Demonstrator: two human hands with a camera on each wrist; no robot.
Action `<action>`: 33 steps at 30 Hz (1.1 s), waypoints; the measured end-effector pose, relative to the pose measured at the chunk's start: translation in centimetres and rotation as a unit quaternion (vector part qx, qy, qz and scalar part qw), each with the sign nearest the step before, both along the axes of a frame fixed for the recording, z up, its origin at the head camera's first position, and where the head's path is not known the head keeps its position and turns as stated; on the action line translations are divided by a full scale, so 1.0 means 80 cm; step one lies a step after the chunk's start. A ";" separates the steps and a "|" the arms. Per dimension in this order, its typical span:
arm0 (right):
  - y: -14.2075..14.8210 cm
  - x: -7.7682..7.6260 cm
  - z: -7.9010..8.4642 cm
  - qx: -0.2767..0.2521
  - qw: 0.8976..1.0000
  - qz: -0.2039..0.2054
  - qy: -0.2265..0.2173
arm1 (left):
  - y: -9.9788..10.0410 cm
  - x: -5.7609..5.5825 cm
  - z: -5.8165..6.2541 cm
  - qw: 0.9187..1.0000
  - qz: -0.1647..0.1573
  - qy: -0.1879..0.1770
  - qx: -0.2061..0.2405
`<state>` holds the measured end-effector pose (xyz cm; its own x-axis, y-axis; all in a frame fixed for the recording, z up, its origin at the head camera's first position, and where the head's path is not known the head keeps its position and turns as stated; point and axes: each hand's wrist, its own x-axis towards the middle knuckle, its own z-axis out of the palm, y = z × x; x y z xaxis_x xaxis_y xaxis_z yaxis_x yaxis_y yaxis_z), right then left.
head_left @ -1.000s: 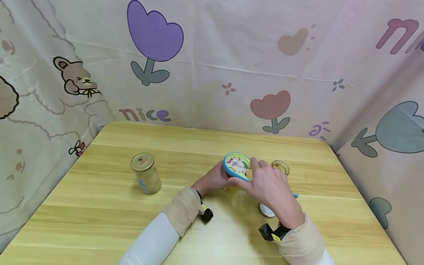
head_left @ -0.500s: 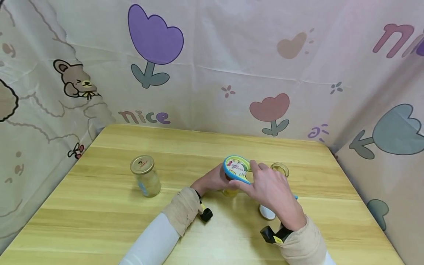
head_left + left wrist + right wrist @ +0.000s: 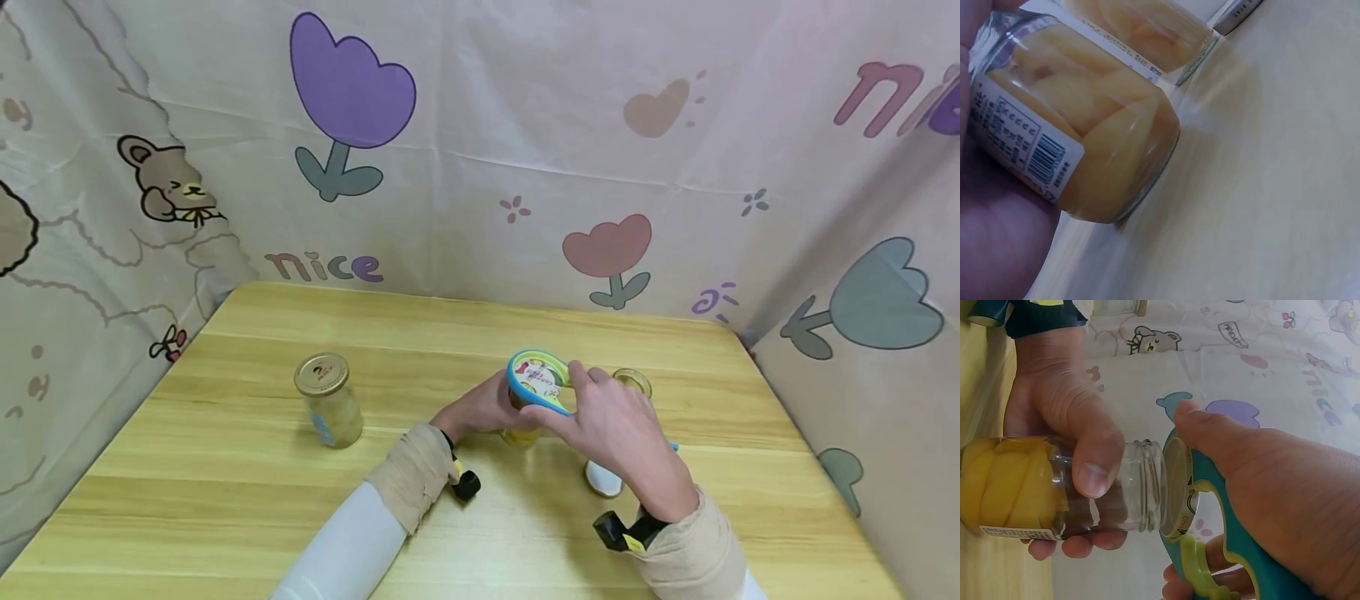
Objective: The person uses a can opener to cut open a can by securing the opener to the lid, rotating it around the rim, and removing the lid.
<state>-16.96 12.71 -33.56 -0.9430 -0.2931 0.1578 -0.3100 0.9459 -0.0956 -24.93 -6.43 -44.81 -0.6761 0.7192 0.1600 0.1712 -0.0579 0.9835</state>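
Observation:
My left hand [image 3: 489,403] grips a glass jar [image 3: 1010,484] of yellow fruit pieces around its upper part, thumb on the near side. In the left wrist view the same jar [image 3: 1110,125] shows a barcode label. My right hand [image 3: 611,421] holds a blue-and-green jar opener [image 3: 536,377] over the jar's mouth, its fingers wrapped about the handle. Within the opener's loop sits a round metal lid [image 3: 1179,487]. The right wrist view shows the jar's bare threaded rim [image 3: 1150,485], with a narrow gap between it and the lid.
Another jar [image 3: 330,404] with a gold lid stands upright on the left of the wooden table [image 3: 225,517]. An uncovered jar [image 3: 632,381] stands behind my right hand. A loose lid [image 3: 603,479], pale side up, lies beneath the right forearm. A patterned cloth [image 3: 465,167] hangs behind.
The head view has shifted slightly. Both hands, the jar and the jar opener keep almost the same places.

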 end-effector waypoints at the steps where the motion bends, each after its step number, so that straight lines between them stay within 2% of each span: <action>1: 0.000 0.001 0.001 0.000 1.000 0.000 0.001 | 0.000 0.000 0.001 1.000 -0.003 0.000 0.001; 6: 0.001 0.005 0.007 -0.001 1.000 -0.002 -0.001 | 0.001 0.001 0.002 1.000 0.000 0.010 -0.007; 12: 0.005 0.011 0.013 -0.011 1.000 -0.005 -0.003 | 0.003 0.002 0.002 0.999 0.012 0.042 -0.023; 20: 0.009 0.017 0.008 -0.116 0.993 0.013 -0.002 | 0.004 0.002 0.000 0.995 0.029 0.087 -0.040; 24: 0.016 0.024 -0.001 -0.119 0.993 0.023 -0.005 | 0.005 0.000 -0.001 0.991 0.042 0.116 -0.054; 33: 0.035 0.046 -0.022 -0.133 0.991 0.024 -0.001 | 0.007 0.002 0.000 0.993 0.053 0.094 -0.049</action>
